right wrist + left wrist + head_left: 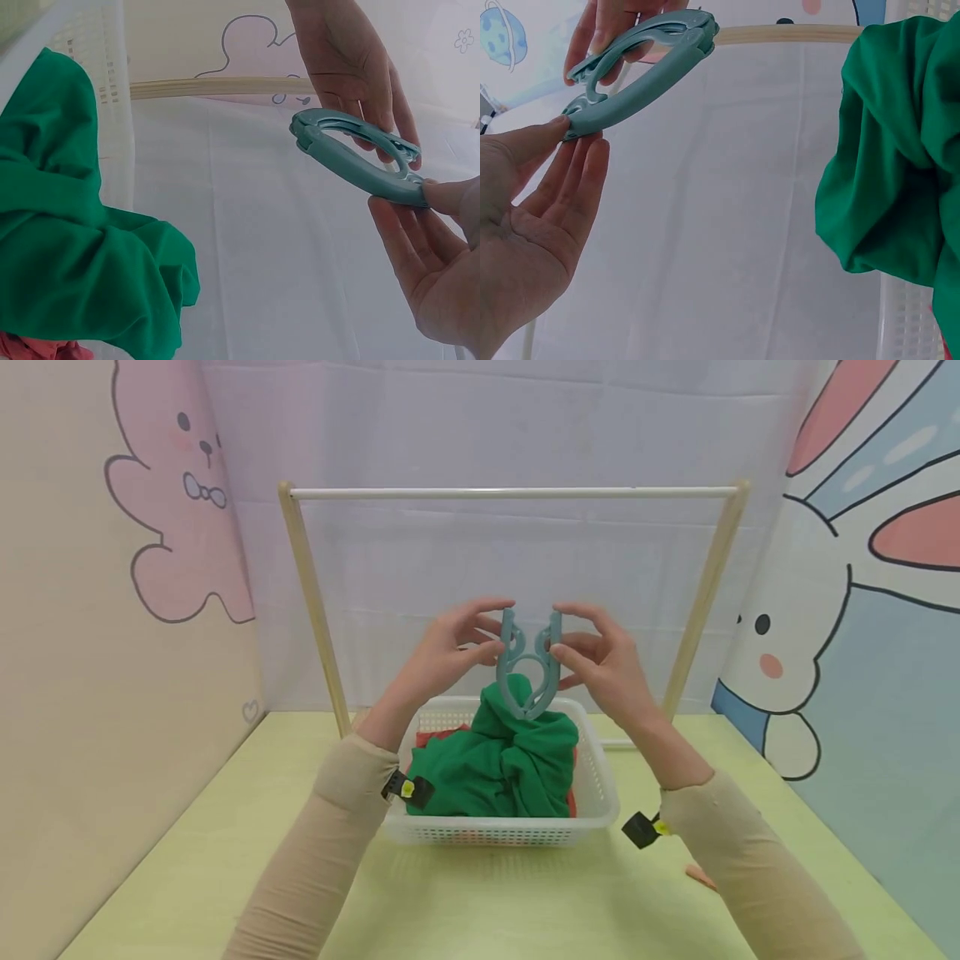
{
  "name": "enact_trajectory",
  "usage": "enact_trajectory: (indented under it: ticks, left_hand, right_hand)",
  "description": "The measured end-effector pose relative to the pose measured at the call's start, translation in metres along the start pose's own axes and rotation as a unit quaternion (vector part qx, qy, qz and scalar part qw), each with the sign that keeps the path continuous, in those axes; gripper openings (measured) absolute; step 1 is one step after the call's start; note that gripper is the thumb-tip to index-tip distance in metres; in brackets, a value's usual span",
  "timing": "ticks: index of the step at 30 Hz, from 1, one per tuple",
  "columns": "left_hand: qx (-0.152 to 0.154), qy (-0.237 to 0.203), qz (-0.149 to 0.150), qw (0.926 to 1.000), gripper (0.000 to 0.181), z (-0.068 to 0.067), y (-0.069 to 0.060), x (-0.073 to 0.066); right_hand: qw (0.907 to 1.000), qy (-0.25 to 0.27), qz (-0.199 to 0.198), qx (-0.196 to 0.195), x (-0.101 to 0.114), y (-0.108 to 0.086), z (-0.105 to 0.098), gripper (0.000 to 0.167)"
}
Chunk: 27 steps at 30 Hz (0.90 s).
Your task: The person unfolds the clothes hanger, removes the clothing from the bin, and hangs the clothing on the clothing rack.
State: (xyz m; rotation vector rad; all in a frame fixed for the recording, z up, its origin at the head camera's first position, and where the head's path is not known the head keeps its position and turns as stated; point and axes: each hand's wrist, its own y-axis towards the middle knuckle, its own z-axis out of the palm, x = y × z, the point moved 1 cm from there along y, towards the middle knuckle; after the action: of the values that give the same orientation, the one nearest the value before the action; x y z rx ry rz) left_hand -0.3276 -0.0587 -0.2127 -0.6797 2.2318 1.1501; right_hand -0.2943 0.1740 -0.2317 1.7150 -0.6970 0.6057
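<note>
A blue-grey folding clothes hanger (503, 672) is held up above the basket, its two arms folded upward and apart at the tips. My left hand (459, 643) pinches the left arm near its end between thumb and fingers. On the other side, my right hand (609, 660) grips the right arm the same way. Both wrist views show the hanger (641, 94) from the side, with thumbs and fingertips on its ends (352, 163). Just below and behind it lies a bunched green cloth garment (487, 768).
The green garment fills a white plastic basket (498, 837), with red cloth (437, 737) under it. Behind stands a rack with a white bar (510, 493) and wooden posts (693, 610). A small orange piece (701, 877) lies on the table (480, 910) by the right forearm.
</note>
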Motion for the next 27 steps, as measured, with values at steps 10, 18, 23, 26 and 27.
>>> enact_trajectory:
  ticks: [10,18,23,26,27]
  left_hand:
    - [-0.013,0.006,0.003,0.9999,0.047,0.003,0.004,0.006]
    - [-0.060,-0.038,-0.010,0.9974,0.046,-0.005,-0.001,0.009]
    - [-0.098,-0.067,-0.011,0.9929,0.045,-0.010,-0.006,0.013]
    - [-0.113,-0.072,-0.015,0.9909,0.044,-0.011,-0.009,0.016]
    - [-0.116,-0.074,-0.016,0.9903,0.044,-0.012,-0.010,0.016]
  right_hand:
    - [0.9994,-0.031,0.013,-0.005,0.000,0.003,0.001,0.046]
    - [0.9992,-0.008,0.015,-0.036,-0.003,0.003,-0.007,0.040]
    - [0.9982,0.027,0.013,-0.052,-0.002,0.002,-0.012,0.039]
    - [0.9977,0.034,0.014,-0.056,-0.001,0.002,-0.014,0.039]
    - [0.9976,0.037,0.014,-0.057,-0.001,0.002,-0.014,0.039]
